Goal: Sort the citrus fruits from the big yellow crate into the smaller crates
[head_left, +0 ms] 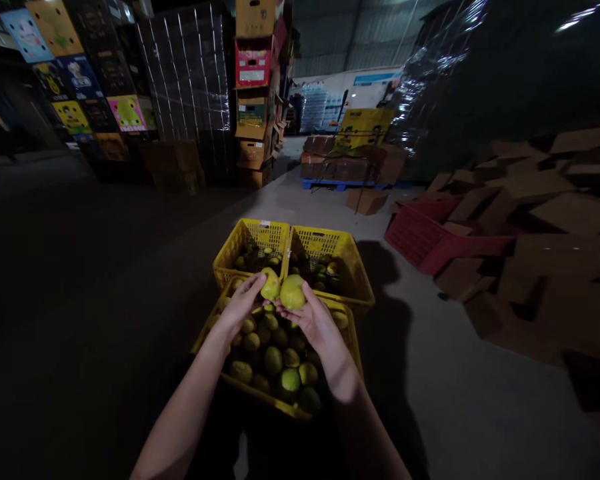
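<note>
My left hand (245,301) grips a yellow-green fruit (270,285) between thumb and fingers. A second, rounder yellow-green fruit (293,293) rests in my right hand (313,317), thumb over its side. The two fruits are held side by side, nearly touching. Under both hands stands the near yellow plastic crate (353,343), holding many green, yellow and brownish fruits (273,361). Behind it, two more yellow crates, the back left crate (225,259) and the back right crate (357,267), hold fewer fruits low inside. The exact kind of fruit is unclear in this light.
Flattened cardboard (545,267) is heaped at the right beside a red crate (420,237). A blue pallet (330,185) bears boxes farther back, with a small carton (367,201) before it. Tall box stacks (254,100) and a wrapped pallet load (187,87) stand at the back left.
</note>
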Available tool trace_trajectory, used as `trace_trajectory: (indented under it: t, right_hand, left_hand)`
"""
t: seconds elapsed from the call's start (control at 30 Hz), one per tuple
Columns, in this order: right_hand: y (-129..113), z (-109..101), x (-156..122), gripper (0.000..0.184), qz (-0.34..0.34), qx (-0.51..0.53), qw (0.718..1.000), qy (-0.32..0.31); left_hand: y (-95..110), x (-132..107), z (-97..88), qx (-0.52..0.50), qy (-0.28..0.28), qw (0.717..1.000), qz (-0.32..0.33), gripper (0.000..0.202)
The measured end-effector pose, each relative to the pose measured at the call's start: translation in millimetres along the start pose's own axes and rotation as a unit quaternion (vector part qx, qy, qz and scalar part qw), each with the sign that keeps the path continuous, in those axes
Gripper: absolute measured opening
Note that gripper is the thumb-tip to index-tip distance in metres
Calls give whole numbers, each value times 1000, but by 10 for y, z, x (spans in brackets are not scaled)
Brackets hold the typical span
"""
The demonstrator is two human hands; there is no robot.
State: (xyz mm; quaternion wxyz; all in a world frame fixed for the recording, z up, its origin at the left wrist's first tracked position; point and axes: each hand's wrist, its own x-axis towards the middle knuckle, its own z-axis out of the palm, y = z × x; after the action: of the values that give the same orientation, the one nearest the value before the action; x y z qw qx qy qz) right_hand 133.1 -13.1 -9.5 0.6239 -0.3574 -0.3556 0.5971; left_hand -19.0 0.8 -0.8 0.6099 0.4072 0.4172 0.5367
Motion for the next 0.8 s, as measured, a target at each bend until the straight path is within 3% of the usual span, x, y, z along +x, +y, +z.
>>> trace_trajectory:
  t: [0.07, 0.13, 0.23, 0.33, 0.47, 0.6, 0.8]
  right_hand:
    - [-20, 4, 1, 35, 11, -21, 1000, 12]
    - [-23, 13, 6, 49, -44, -59, 995, 65]
    - [2, 30, 15, 59, -111, -96, 983, 108]
    - [29, 26, 26, 54, -137, -101, 982, 83]
    - [8, -9, 31, 39, -146, -93, 984, 38]
    - [-24, -25, 1, 35, -69, -51, 996, 11]
    - [80, -33, 34, 34, 6, -5, 999, 39]
  left_hand:
    - [19, -15, -15, 34, 11, 995, 95, 45]
    - [25, -22, -31, 62, 22, 984, 163, 49]
    - [21, -27, -45, 76, 12, 980, 185, 46]
    - [24, -39, -44, 68, -7, 981, 180, 43]
    - [28, -41, -30, 0, 20, 990, 141, 46]
    - [-17, -4, -7, -105, 20, 990, 92, 47]
    - [-122, 42, 92, -152, 48, 987, -2, 44]
